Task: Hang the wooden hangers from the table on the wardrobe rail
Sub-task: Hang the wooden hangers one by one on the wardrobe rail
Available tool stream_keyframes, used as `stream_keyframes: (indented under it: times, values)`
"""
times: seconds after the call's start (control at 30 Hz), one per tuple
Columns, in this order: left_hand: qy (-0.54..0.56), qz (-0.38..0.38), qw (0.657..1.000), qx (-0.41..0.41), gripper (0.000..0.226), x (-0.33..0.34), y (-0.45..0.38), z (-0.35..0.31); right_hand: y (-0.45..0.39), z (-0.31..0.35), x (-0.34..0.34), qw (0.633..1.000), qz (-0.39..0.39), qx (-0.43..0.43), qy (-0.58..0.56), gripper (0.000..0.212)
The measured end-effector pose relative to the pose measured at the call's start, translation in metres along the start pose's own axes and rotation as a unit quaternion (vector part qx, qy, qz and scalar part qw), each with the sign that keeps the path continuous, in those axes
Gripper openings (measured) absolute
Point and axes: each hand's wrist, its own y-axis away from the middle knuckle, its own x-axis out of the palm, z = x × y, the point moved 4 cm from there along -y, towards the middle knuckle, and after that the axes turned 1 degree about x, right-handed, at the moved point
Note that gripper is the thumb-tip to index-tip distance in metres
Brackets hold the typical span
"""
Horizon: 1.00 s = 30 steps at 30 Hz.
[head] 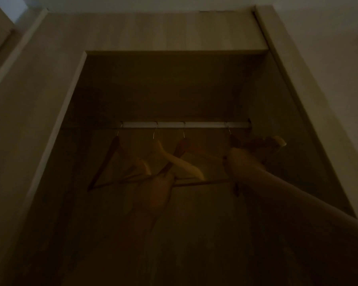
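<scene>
- The wardrobe is very dark. Four wooden hangers hang by their hooks on the pale rail: a dark hanger at the left end, a light one, a dark one close beside it, and a fourth near the right end.
- The right arm reaches up from the lower right to that fourth hanger. The right hand lies against it, but whether the fingers are closed round the wood or only resting there I cannot tell — the gloom hides them.
- The left hand seems to be the dim shape under the middle hangers; its pose cannot be made out either.
- Risk: if the fourth hook is only half over the rail, letting go could drop the hanger.
- Risk: the middle hangers overlap and their bars cross, so a knock from either arm could tangle them or lift a hook off.
- Risk: poor light — a hook's seating is easily misjudged.
</scene>
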Motion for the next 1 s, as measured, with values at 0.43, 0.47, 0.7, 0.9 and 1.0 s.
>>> stream_keyframes:
  times: [0.43,0.47,0.7,0.9,1.0]
  values:
    - [0.02,-0.061,0.998,0.017,0.075,0.011,-0.005,0.002,0.009,-0.005,-0.008,0.999,0.004,-0.044,0.022,0.021]
    - [0.022,-0.058,0.998,0.016,0.074,0.008,-0.004,0.002,0.01,-0.001,-0.009,0.998,-0.012,-0.057,0.035,0.022]
    - [-0.02,-0.051,0.998,0.01,0.04,-0.002,0.0,0.0,0.018,0.006,-0.055,0.965,-0.158,-0.168,0.125,0.027]
    - [0.004,-0.055,0.998,0.014,0.043,0.004,0.0,0.004,0.026,-0.02,-0.086,0.969,-0.132,-0.013,0.206,0.03]
    - [-0.011,-0.049,0.999,0.009,0.045,0.005,0.0,0.005,0.021,-0.038,-0.083,0.977,-0.074,0.043,0.195,0.027]
